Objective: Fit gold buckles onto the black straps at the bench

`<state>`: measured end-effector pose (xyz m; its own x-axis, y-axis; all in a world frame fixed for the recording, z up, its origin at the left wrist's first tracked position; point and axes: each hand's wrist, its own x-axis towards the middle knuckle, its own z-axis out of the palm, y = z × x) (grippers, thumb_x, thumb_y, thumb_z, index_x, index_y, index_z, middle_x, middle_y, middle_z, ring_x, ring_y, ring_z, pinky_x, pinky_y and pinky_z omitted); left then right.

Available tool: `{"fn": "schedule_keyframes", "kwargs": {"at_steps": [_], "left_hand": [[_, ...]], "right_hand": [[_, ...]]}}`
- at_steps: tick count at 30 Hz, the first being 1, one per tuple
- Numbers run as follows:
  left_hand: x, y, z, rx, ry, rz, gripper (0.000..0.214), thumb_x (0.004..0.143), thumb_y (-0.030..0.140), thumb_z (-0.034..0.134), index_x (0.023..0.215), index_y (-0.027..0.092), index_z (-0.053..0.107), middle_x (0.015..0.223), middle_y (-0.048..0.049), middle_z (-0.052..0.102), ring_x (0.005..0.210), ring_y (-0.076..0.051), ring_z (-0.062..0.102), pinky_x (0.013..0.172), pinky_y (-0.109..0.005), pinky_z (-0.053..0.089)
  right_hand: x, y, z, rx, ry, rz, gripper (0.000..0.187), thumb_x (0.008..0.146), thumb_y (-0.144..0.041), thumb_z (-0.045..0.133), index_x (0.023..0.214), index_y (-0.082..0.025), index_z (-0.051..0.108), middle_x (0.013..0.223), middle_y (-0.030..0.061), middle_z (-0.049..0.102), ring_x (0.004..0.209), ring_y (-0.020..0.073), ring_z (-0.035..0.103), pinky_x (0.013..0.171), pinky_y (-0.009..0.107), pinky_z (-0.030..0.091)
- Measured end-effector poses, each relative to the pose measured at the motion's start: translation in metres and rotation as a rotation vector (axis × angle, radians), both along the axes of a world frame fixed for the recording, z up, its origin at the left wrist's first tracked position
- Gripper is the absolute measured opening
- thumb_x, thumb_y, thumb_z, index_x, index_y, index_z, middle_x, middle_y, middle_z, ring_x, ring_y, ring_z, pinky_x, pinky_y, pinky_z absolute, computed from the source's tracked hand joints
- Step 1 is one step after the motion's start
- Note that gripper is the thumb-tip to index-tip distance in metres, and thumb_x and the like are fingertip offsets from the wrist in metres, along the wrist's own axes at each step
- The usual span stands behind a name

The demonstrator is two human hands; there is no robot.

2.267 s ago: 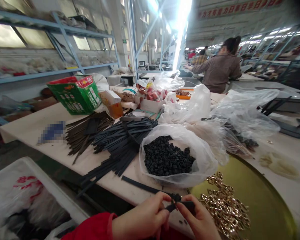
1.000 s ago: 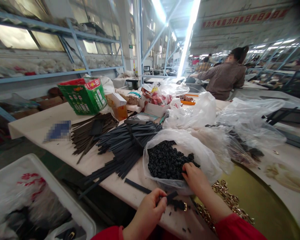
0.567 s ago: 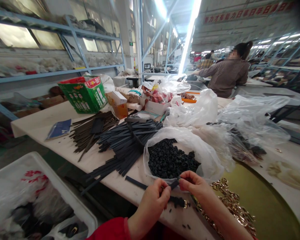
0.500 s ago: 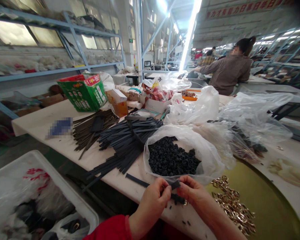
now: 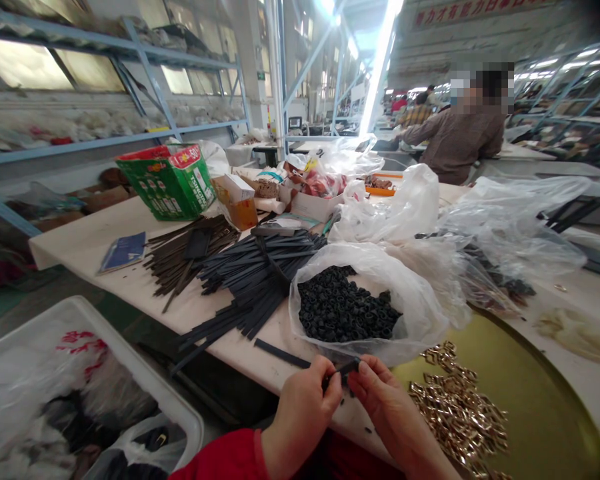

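Note:
Between my two hands is a narrow black strap (image 5: 349, 366), just above the table's front edge. My left hand (image 5: 303, 403) is closed, thumb and fingers pinching the strap. Thumb and fingertips of my right hand (image 5: 387, 403) press on its right end. Another length of black strap (image 5: 281, 353) stretches leftward over the table from behind my left hand; whether it joins the held piece is hidden. Just beyond my hands, an open clear plastic bag (image 5: 423, 313) contains many small black loops (image 5: 347, 313). Gold-coloured metal buckles (image 5: 460, 407) lie heaped beside my right forearm.
The buckles rest on a round olive-gold tray (image 5: 540, 407). Bundles of black straps (image 5: 253, 280) and brown straps (image 5: 180, 257) lie left, near a green carton (image 5: 165, 183). A white bin (image 5: 193, 427) stands lower left. A co-worker (image 5: 460, 137) is beyond the table.
My hands have shifted slightly, still pinching the strap, and its right end now points up more. The small black piece with a metal bit below my hands no longer shows. The view moved a little.

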<state>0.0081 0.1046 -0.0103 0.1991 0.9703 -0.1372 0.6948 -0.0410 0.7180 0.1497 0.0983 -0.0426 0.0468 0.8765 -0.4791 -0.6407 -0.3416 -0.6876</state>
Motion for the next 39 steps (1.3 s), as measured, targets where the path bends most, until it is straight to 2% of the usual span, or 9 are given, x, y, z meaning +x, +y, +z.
{"fn": "schedule_keyframes", "kwargs": {"at_steps": [5,10,15,18,25,28,31,34,39], "left_hand": [[0.0,-0.003,-0.003,-0.061,-0.084,-0.042,0.015,0.083,0.025,0.042,0.075,0.019,0.052,0.06,0.0031,0.05,0.056,-0.012,0.047,0.054,-0.022,0.029],[-0.003,-0.001,-0.002,-0.16,-0.257,-0.102,0.017,0.083,0.026,0.043,0.071,0.017,0.052,0.061,0.0038,0.048,0.059,-0.011,0.045,0.055,-0.021,0.032],[-0.006,-0.003,0.008,-0.341,-0.5,-0.241,0.016,0.084,0.021,0.041,0.095,0.015,0.05,0.071,0.0027,0.053,0.061,-0.01,0.048,0.055,-0.019,0.037],[-0.007,-0.005,0.009,-0.37,-0.588,-0.213,0.018,0.082,0.013,0.039,0.1,0.015,0.044,0.069,0.0036,0.053,0.06,-0.009,0.048,0.054,-0.018,0.037],[-0.012,-0.007,0.004,-0.407,-0.508,-0.118,0.013,0.081,0.021,0.044,0.094,0.017,0.042,0.06,0.0056,0.055,0.044,-0.007,0.043,0.041,-0.016,0.031],[-0.015,-0.012,0.003,-0.377,-0.476,-0.119,0.014,0.08,0.021,0.046,0.093,0.017,0.046,0.06,0.0056,0.054,0.049,-0.008,0.047,0.044,-0.017,0.033],[-0.016,-0.016,0.004,-0.323,-0.434,-0.125,0.016,0.08,0.02,0.045,0.094,0.017,0.051,0.061,0.0049,0.054,0.053,-0.009,0.049,0.048,-0.018,0.034],[-0.015,-0.019,0.01,-0.306,-0.396,-0.147,0.021,0.08,0.019,0.044,0.098,0.016,0.054,0.062,0.0042,0.054,0.056,-0.01,0.05,0.051,-0.019,0.034],[-0.016,-0.023,0.018,-0.288,-0.372,-0.206,0.027,0.076,0.021,0.052,0.103,0.016,0.053,0.07,0.0031,0.056,0.061,-0.011,0.049,0.054,-0.019,0.035]], "right_hand": [[-0.006,-0.006,-0.003,0.0,-0.068,-0.037,0.039,0.05,-0.034,0.083,0.081,-0.02,0.064,0.075,-0.0019,0.064,0.064,0.012,0.058,0.063,0.024,0.049],[-0.003,-0.016,-0.009,0.059,-0.079,0.149,0.028,0.058,-0.033,0.08,0.077,-0.019,0.065,0.07,-0.0015,0.062,0.061,0.0104,0.052,0.06,0.022,0.044],[-0.004,-0.019,-0.006,0.048,-0.077,0.116,0.03,0.06,-0.039,0.078,0.077,-0.019,0.065,0.069,-0.0018,0.06,0.059,0.0105,0.05,0.058,0.022,0.043],[-0.009,-0.021,-0.002,0.057,-0.156,0.139,0.034,0.058,-0.044,0.077,0.076,-0.018,0.065,0.065,-0.0016,0.059,0.057,0.0109,0.048,0.057,0.023,0.042],[-0.004,-0.037,0.003,0.172,-0.304,0.165,0.045,0.075,-0.061,0.054,0.082,-0.018,0.068,0.073,0.0037,0.063,0.071,0.0162,0.053,0.07,0.026,0.044],[-0.004,-0.042,0.002,0.148,-0.214,0.203,0.033,0.068,-0.052,0.067,0.072,-0.019,0.066,0.066,0.0006,0.061,0.064,0.0137,0.053,0.064,0.024,0.045],[-0.006,-0.044,0.001,0.116,-0.11,0.153,0.037,0.066,-0.055,0.068,0.08,-0.02,0.067,0.066,0.0012,0.062,0.063,0.0142,0.054,0.061,0.025,0.046],[-0.007,-0.044,0.006,0.129,-0.169,0.137,0.044,0.061,-0.055,0.071,0.088,-0.02,0.068,0.068,0.0018,0.064,0.062,0.014,0.054,0.061,0.025,0.046],[-0.009,-0.039,0.014,0.055,-0.17,0.197,0.037,0.052,-0.043,0.081,0.073,-0.019,0.062,0.06,-0.0028,0.062,0.056,0.0109,0.054,0.057,0.022,0.045]]}}
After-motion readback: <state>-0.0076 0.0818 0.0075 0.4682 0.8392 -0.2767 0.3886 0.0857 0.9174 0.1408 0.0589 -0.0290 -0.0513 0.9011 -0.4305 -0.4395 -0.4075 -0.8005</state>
